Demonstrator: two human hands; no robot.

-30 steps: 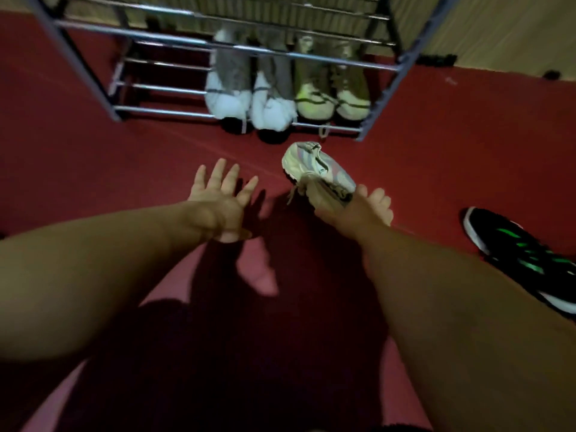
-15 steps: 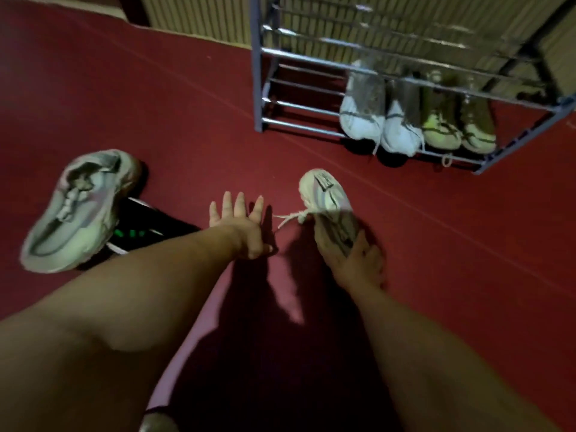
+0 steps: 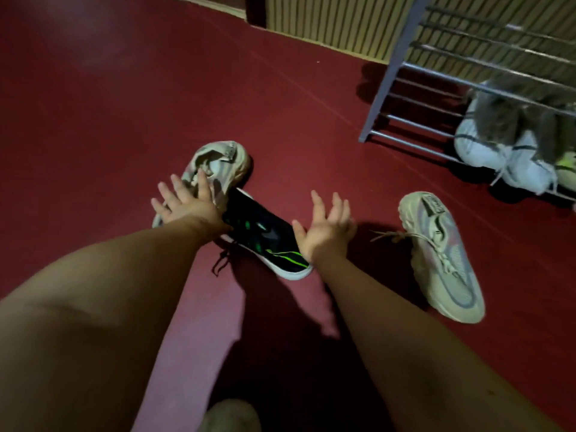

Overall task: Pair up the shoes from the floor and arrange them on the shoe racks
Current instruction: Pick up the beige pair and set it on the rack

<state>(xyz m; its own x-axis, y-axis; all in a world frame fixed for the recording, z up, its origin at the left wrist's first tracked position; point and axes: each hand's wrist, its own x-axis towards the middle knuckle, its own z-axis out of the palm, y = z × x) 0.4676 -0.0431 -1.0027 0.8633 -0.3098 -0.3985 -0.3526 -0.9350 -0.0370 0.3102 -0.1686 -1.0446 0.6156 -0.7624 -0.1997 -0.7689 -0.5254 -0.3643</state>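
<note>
A beige sneaker (image 3: 442, 257) lies on the red floor at the right, laces loose, apart from my hands. Its match, a second beige sneaker (image 3: 223, 165), rests partly on top of a black sneaker with green stripes (image 3: 268, 241) at the centre. My left hand (image 3: 184, 202) is spread open over the second beige sneaker, fingers touching its upper. Open with fingers apart, my right hand (image 3: 327, 229) hovers beside the black sneaker's toe end. The metal shoe rack (image 3: 402, 57) stands at the upper right, with white sneakers (image 3: 501, 157) on its lowest shelf.
A yellow-green shoe (image 3: 567, 166) shows at the right edge on the rack. A ribbed pale wall (image 3: 327, 23) runs behind the rack. Something pale (image 3: 230, 416) sits at the bottom edge between my arms. Bare red floor (image 3: 124, 88) stretches to the left.
My right hand has let go of the beige sneaker, which now lies on the floor at the right. The view swung left, and my left hand reached onto the other beige sneaker.
</note>
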